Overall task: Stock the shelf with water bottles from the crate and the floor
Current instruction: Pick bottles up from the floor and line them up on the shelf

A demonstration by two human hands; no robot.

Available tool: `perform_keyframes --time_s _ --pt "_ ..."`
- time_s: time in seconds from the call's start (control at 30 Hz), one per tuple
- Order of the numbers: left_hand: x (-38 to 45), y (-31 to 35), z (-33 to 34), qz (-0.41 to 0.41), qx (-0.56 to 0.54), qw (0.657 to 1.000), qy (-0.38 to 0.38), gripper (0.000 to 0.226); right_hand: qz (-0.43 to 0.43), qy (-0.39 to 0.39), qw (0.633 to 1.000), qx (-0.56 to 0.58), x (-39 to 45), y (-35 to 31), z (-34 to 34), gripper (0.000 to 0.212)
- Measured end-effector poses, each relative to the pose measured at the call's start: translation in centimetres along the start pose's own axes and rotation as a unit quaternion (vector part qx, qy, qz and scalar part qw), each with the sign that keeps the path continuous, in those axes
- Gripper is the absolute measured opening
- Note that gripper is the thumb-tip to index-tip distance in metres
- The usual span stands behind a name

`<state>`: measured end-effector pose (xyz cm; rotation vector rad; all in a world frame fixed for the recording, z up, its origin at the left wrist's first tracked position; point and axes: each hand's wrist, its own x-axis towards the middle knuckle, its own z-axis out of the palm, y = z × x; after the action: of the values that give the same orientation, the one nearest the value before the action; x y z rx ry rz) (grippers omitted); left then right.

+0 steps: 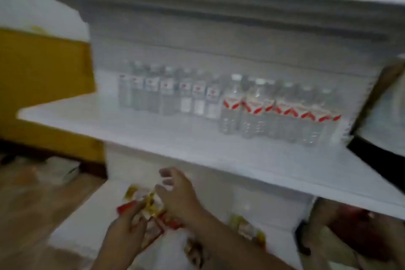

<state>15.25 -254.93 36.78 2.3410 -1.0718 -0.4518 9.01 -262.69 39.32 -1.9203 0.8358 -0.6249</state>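
White shelf (197,151) is carrying bottles (230,103); left hand (127,232) is pinching red-yellow packets (149,204), right hand (177,193) fingers are hanging loosely spread.

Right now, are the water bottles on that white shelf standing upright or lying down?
Upright. The water bottles stand in a row on the white shelf, caps on top and labels level; blur hides finer detail.

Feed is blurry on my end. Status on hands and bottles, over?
Left hand grips a red-yellow packet. Right hand open above it. Water bottles stand in rows on the white shelf. Neither hand holds a bottle.
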Motion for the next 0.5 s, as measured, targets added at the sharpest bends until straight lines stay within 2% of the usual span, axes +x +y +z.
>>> perform_keyframes --time_s 0.03,0.07,0.17,0.3,0.4,0.5 --pt "-2.0 -4.8 -1.4 0.018 -0.083 0.994 0.072 0.035 0.003 -0.031 0.999 -0.015 -0.5 -0.2 2.8 0.034" --pt "-3.7 -9.2 -2.5 0.003 -0.137 0.983 0.126 0.035 0.012 -0.051 0.998 -0.021 -0.3 0.1 5.7 0.035" --pt "-6.1 -17.3 -3.5 -0.077 -0.143 0.975 0.148 0.039 0.032 -0.127 0.991 -0.016 0.1 2.3 13.5 0.035" --pt "-8.9 -25.7 -2.5 -0.176 -0.139 0.964 0.141 0.04 0.071 -0.223 0.971 -0.043 -1.5 7.8 22.2 0.032" --pt "-10.2 -30.4 0.0 -0.241 -0.155 0.953 0.101 0.039 0.114 -0.262 0.955 -0.077 -3.2 13.1 27.4 0.028" --pt "-9.8 -34.0 3.6 -0.298 -0.164 0.939 0.058 0.038 0.205 -0.291 0.93 -0.093 -5.4 18.4 30.6 0.02"
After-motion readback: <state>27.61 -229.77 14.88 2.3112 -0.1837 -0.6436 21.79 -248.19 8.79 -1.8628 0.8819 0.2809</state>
